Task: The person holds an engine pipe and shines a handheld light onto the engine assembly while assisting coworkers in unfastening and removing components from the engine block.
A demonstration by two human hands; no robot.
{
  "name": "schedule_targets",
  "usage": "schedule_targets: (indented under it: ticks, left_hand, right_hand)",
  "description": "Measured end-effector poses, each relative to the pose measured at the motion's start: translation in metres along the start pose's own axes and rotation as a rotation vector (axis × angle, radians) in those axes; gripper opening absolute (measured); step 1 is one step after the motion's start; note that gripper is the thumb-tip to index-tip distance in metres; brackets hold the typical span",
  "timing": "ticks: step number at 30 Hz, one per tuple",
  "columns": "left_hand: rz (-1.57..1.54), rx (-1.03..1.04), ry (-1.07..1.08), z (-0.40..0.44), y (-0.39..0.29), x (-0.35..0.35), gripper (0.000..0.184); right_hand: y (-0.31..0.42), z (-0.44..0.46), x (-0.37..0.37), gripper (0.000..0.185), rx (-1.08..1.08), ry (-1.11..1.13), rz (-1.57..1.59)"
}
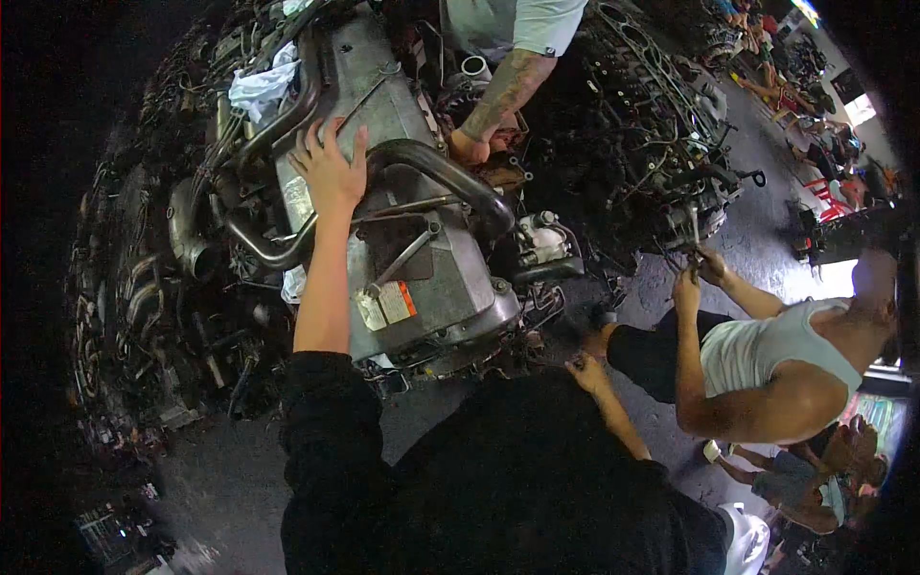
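Note:
My left hand (331, 172) lies on the upper part of a large grey engine cover (455, 287), its fingers spread and holding nothing. Beside it, a thick curved metal pipe (431, 163) arches across the cover. A wrench-like tool (407, 254) rests on the cover's lower half, above a white and orange label (388, 305). Low at the engine's right front corner is my right hand (589, 372), fingers curled. Whatever it grips is too dark and small to make out.
A co-worker's tattooed arm (508, 91) reaches into the engine from the top. At right, a person in a white tank top (776, 355) handles a metal tool (695, 225) by a second engine (652, 144). Dark engine parts (144, 287) crowd the left; a white rag (264, 86) lies above.

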State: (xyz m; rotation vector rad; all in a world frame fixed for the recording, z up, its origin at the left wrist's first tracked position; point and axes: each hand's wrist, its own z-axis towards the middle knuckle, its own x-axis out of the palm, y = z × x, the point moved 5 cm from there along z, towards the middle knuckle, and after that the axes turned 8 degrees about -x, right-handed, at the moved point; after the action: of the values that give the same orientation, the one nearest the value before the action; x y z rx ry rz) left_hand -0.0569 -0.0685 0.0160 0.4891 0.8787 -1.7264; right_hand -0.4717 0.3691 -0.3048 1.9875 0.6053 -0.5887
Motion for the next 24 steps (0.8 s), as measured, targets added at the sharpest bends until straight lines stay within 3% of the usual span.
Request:
schedule_targets:
  ticks: [3, 4, 6, 10, 14, 17, 20, 24]
  left_hand:
    - [0.04, -0.017, 0.018, -0.003, -0.004, -0.007, 0.057]
    - [0.04, -0.017, 0.017, -0.003, -0.006, -0.009, 0.057]
    - [0.056, -0.014, 0.01, 0.0, -0.009, -0.011, 0.057]
    - [0.044, -0.026, -0.019, 0.0, -0.017, -0.016, 0.053]
    - [0.027, -0.019, 0.023, 0.003, -0.02, -0.018, 0.048]
    - [0.059, -0.005, 0.036, 0.005, -0.019, -0.014, 0.047]
    - [0.073, 0.054, 0.067, 0.007, -0.015, -0.009, 0.046]
    - [0.072, 0.064, 0.092, 0.007, -0.022, -0.011, 0.041]
  right_hand:
    - [-0.049, 0.038, 0.025, 0.052, -0.079, 0.209, -0.107]
    - [-0.035, 0.04, 0.014, 0.052, -0.085, 0.221, -0.11]
    - [-0.021, 0.055, -0.001, 0.049, 0.047, 0.321, -0.184]
    - [-0.021, 0.096, -0.009, 0.048, 0.117, 0.336, -0.106]
    - [-0.027, 0.131, -0.005, 0.051, 0.121, 0.429, -0.222]
    - [-0.032, 0.154, 0.005, 0.052, 0.009, 0.398, -0.188]
    - [0.019, 0.154, -0.021, 0.053, -0.009, 0.453, -0.149]
    - [-0.01, 0.181, 0.009, 0.052, -0.071, 0.427, -0.131]
